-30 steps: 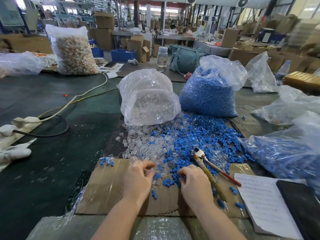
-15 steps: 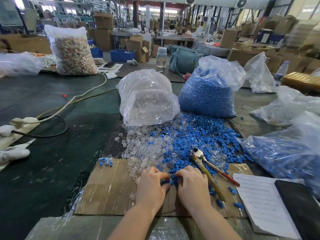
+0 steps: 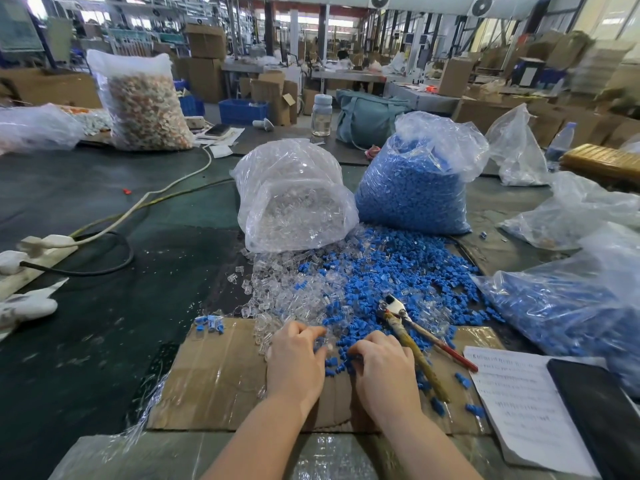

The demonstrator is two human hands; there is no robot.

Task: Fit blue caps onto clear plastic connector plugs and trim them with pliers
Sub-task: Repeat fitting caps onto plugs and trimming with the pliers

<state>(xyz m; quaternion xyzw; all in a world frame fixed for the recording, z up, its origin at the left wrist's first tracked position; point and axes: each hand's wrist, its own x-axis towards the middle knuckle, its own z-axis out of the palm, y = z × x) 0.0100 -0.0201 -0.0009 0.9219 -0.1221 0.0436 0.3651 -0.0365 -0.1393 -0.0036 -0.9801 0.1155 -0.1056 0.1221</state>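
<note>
Left forearm: bare, enters from the bottom edge at about 6 o'clock and angles up toward 1 o'clock
Left hand (image 3: 295, 362): palm down, back of the hand facing the camera, fingers curled forward with tips pointing toward 1 o'clock; whether the tips pinch anything cannot be made out
Right forearm: bare, enters from about 5 o'clock and angles up toward 11 o'clock
Right hand (image 3: 384, 367): palm down, knuckles raised, fingers curled and tips aimed toward 10 o'clock, toward the left hand
Relation: both hands sit side by side, close but apart, fingertips converging at 12 o'clock
</note>
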